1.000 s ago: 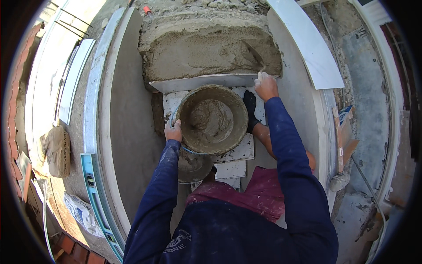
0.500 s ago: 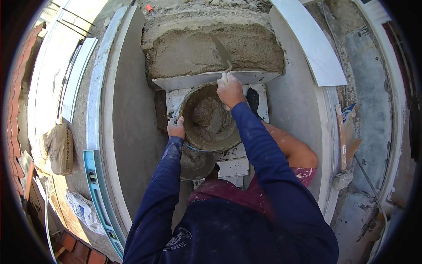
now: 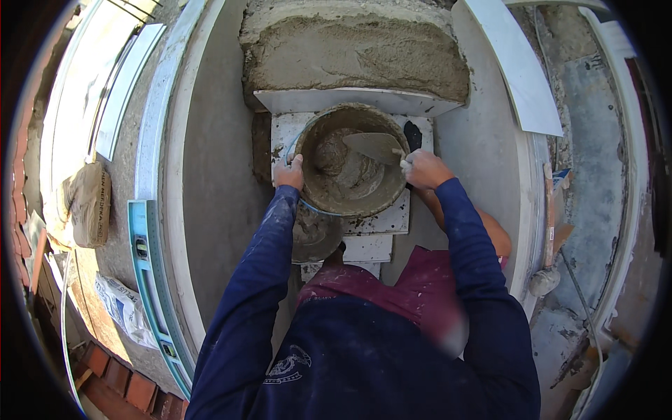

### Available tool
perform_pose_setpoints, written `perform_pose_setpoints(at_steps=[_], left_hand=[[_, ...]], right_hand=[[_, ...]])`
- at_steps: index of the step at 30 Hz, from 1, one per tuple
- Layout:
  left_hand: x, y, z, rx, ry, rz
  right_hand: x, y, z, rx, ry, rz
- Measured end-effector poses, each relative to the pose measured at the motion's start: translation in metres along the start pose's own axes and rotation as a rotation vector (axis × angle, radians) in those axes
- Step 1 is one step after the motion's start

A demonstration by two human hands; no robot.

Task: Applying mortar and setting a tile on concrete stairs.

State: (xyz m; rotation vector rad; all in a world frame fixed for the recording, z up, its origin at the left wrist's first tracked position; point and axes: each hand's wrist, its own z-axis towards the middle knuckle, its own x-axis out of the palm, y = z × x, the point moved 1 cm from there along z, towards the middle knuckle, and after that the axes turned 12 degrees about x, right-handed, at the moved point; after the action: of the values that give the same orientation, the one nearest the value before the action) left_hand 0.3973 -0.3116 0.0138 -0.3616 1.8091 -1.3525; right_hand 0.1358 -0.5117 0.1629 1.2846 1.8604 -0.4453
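A round bucket [image 3: 306,187] stands on the white tiled step, with wet grey mortar [image 3: 341,157] in its bottom. My left hand [image 3: 288,172] is closed on the bucket's left rim, by the blue handle. In my right hand [image 3: 426,170] is a trowel [image 3: 373,145], gripped by its handle at the bucket's right rim. The blade reaches over the mortar inside, pointing left. Beyond the bucket, a bed of spread mortar [image 3: 350,59] lies behind an upright white tile [image 3: 357,100]. A second, lower basin [image 3: 315,234] sits partly hidden under the bucket's near left side.
Low grey walls flank me on both sides. A blue spirit level [image 3: 155,287] lies along the left, near a brown paper sack [image 3: 91,204] and a white bag [image 3: 126,308]. A long white tile [image 3: 514,66] rests on the right wall, with a mallet [image 3: 545,280] nearer me.
My right hand has drawn the trowel back from the mortar bed and down to the bucket, its blade now inside. My left hand keeps its grip on the rim.
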Motion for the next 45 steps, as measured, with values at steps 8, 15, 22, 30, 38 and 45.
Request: perform_pose_setpoints(at_steps=[8,15,22,30,38,45], left_hand=[[0.023,-0.080,-0.028,0.120,-0.006,0.058],[0.010,-0.035,-0.009,0.056,-0.016,0.100],[0.008,-0.018,-0.002,0.037,-0.030,-0.043],[0.007,0.005,-0.001,0.073,-0.070,-0.016],[0.004,0.011,0.002,0.038,-0.080,-0.084],[0.010,0.013,0.003,0.038,-0.044,0.041]], right_hand=[[0.087,0.029,0.004,-0.176,0.034,0.005],[0.057,-0.023,-0.013,0.115,0.641,0.808],[0.009,-0.027,-0.013,0.045,0.686,1.242],[-0.073,-0.043,0.032,-0.042,-0.256,0.747],[-0.074,0.008,0.054,0.133,-0.051,1.065],[-0.098,-0.075,0.085,0.420,-0.226,0.994]])
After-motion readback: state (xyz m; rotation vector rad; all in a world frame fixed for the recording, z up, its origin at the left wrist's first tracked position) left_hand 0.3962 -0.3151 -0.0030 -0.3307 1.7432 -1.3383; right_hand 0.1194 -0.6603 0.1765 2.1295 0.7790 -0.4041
